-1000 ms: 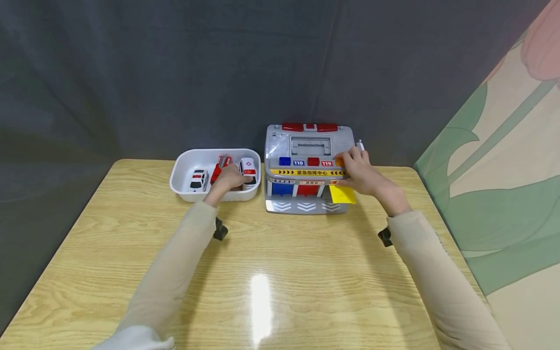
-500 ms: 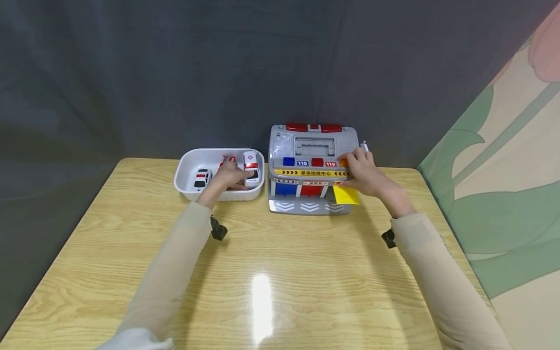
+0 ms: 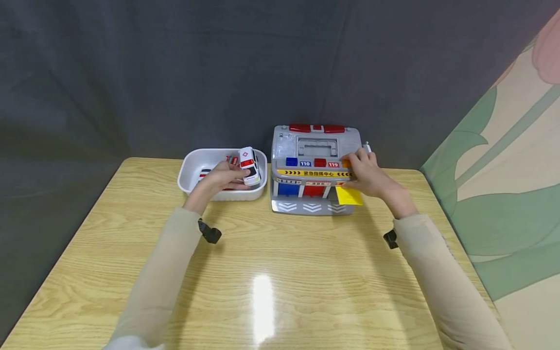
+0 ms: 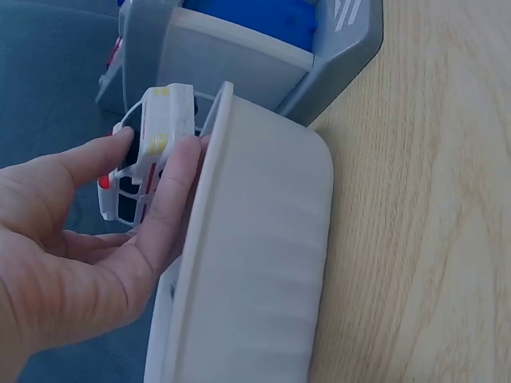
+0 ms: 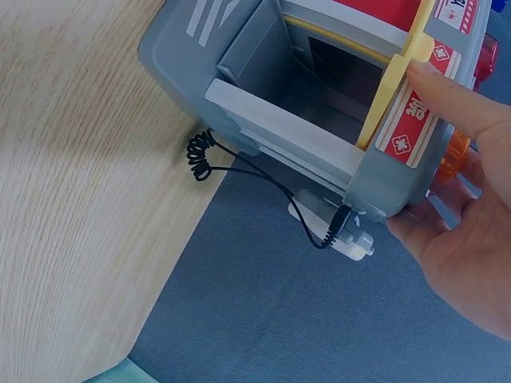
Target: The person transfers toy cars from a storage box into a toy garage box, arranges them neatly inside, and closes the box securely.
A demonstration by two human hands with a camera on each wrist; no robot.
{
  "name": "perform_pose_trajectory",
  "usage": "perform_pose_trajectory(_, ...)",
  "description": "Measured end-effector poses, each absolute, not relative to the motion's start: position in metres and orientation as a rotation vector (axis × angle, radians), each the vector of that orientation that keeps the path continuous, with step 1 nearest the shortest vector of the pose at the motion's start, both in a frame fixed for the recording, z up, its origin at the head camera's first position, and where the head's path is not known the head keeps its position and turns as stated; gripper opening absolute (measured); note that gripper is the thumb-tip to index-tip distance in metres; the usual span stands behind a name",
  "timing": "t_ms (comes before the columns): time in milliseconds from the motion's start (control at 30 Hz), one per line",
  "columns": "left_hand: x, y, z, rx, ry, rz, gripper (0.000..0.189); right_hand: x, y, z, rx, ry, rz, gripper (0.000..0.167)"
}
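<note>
My left hand [image 3: 216, 179] pinches a white toy ambulance [image 3: 246, 155] with a red stripe, thumb on its windscreen end and fingers beneath, seen close in the left wrist view. The ambulance is tilted, at the right side of the white plastic bin [image 3: 210, 196]. My right hand [image 3: 372, 177] grips the right front edge of a grey toy emergency station [image 3: 283, 143]. Its thumb lies by the red sign [image 5: 407, 128] on the front, with fingers around the orange button [image 5: 453, 154]. Below them the yellow door [image 3: 348, 196] stands raised, showing a hollow bay [image 5: 327, 96].
Inside the bin, a red toy vehicle [image 3: 232, 159] and a black-and-white toy car [image 3: 203, 172] are partly hidden by my left hand. A blue door [image 3: 288, 189] and a red door [image 3: 313, 189] are down. A coiled black cord [image 5: 200, 155] hangs at the station's side.
My left hand has taken hold of the ambulance and raised it from the bin's floor, tilting it. The right hand keeps its grip on the station, and the yellow door stays up.
</note>
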State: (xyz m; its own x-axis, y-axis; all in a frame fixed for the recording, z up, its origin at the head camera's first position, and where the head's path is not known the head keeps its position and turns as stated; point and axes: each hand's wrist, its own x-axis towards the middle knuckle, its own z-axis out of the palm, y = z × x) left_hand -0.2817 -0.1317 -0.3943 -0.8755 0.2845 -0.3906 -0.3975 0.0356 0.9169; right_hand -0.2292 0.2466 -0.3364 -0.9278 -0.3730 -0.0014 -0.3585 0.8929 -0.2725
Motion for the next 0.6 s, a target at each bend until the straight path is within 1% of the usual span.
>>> perform_pose_trajectory(400,-0.260,-0.133,-0.381,-0.041,1.794,1.972,0.014,-0.230,0.247,-0.336,-0.585,3.010,-0.418,0.063)
perform_pose_trajectory(500,-0.255,-0.132,-0.380,-0.057,1.789,1.964,0.016,-0.230,0.247,-0.336,-0.580,3.007,-0.422,0.064)
perform_pose_trajectory(600,-0.249,-0.130,-0.381,-0.088,1.786,1.936,0.023,-0.231,0.247,-0.336,-0.579,3.006,-0.421,0.064)
